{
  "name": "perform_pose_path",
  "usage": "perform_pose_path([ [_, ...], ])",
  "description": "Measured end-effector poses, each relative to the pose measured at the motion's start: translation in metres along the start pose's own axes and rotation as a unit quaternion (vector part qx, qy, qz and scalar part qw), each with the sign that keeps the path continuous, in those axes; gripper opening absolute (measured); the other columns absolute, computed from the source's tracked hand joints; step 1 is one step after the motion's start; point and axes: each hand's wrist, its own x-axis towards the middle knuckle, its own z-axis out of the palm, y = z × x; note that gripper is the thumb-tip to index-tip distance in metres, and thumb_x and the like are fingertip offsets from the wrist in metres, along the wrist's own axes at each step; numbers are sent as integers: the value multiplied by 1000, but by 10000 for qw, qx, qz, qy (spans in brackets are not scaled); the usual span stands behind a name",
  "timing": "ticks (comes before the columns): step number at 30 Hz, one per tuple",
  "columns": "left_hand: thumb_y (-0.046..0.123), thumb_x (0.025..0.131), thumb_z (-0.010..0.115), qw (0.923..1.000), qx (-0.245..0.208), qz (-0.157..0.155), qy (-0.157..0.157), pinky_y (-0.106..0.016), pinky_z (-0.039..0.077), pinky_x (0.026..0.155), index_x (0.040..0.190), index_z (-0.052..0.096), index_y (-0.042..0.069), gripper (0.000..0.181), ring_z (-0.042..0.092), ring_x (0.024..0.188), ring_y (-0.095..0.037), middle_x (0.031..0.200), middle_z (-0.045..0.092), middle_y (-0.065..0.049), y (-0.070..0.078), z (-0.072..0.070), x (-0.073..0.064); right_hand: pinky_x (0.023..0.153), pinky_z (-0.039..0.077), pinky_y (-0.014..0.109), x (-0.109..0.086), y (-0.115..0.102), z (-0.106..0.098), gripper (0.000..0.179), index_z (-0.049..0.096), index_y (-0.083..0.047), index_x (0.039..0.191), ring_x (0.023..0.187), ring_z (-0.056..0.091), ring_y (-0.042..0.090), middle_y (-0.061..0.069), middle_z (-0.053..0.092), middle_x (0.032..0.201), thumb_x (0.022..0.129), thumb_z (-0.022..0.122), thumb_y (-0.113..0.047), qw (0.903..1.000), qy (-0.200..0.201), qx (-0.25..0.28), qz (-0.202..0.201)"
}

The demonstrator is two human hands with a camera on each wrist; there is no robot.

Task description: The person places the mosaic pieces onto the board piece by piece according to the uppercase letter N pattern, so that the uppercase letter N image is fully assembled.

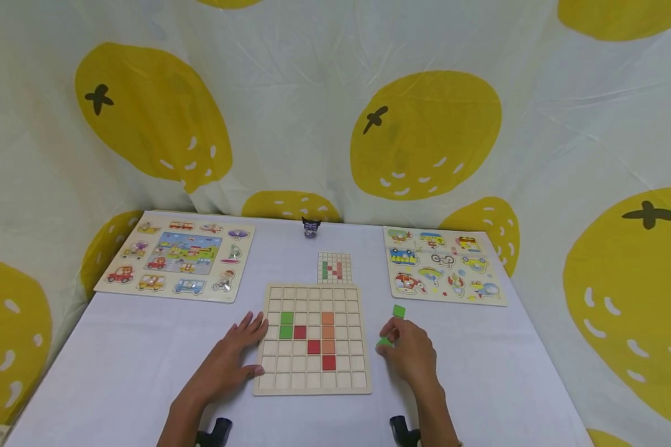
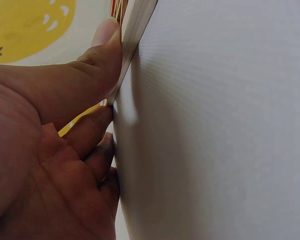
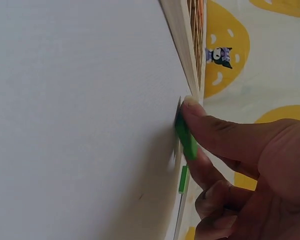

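A square wooden grid board lies flat in the middle of the table. Set in its cells are two green tiles, three red tiles in a diagonal and three orange tiles in a column. My left hand rests at the board's left edge, fingers spread and thumb touching the side. Right of the board, my right hand pinches a green tile between thumb and fingers, tilted close over the table. Another green tile lies just beyond those fingers.
A small pattern card sits behind the board, showing coloured squares on a grid. Picture puzzle boards lie at the back left and back right. A small dark figurine stands near the back edge, before a fruit-print curtain.
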Motion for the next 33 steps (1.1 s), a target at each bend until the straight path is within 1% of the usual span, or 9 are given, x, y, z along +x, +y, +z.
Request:
perform_pose_path([
  [4,17,80,91,10000,10,-8,-17,-56,13,136,162,43,15,95,16,167,-31,175,30,-3,0,0,0,58,37,30,0,-2,-1,23,73,-19,87,73,54,18,-1,61,76,78,92,-10,10000,6,77,-33],
  [9,17,80,91,10000,3,-12,-38,-55,12,135,162,44,15,95,16,167,-30,175,31,-3,1,-1,0,59,37,29,-2,-8,-3,20,74,-19,83,74,54,17,-3,62,75,79,92,-12,9996,85,232,-107],
  [14,17,80,91,10000,-31,-44,-47,-54,11,134,162,44,15,95,16,167,-29,175,31,-2,1,-2,0,61,36,30,-7,-20,-2,17,76,-21,86,75,52,17,-4,65,76,82,91,-13,9980,161,587,-177],
  [20,17,80,91,10000,-36,-37,-22,-54,12,136,162,44,15,95,16,167,-30,175,31,-3,1,-1,0,63,38,28,-13,-36,6,15,77,-22,86,76,51,17,-6,66,75,84,90,-13,9934,169,1055,-412],
  [23,16,79,91,10000,-50,-50,16,-55,12,136,162,45,15,95,17,167,-31,175,31,-3,2,0,0,63,39,26,-14,-44,12,16,77,-24,86,76,51,16,-7,66,74,84,90,-14,9917,102,1182,-497],
  [27,15,78,92,9999,-78,-53,57,-54,13,136,161,46,15,96,18,166,-32,174,32,-4,2,1,0,58,39,25,-17,-54,20,17,76,-25,84,71,51,16,-9,65,73,84,91,-17,9905,-43,1190,-694],
  [33,16,79,91,9999,-66,-90,-23,-51,11,135,162,44,15,96,16,167,-30,175,30,-3,2,-1,0,55,43,25,-20,-71,33,17,75,-26,83,69,55,13,-10,66,74,85,90,-19,9872,-371,1264,-894],
])
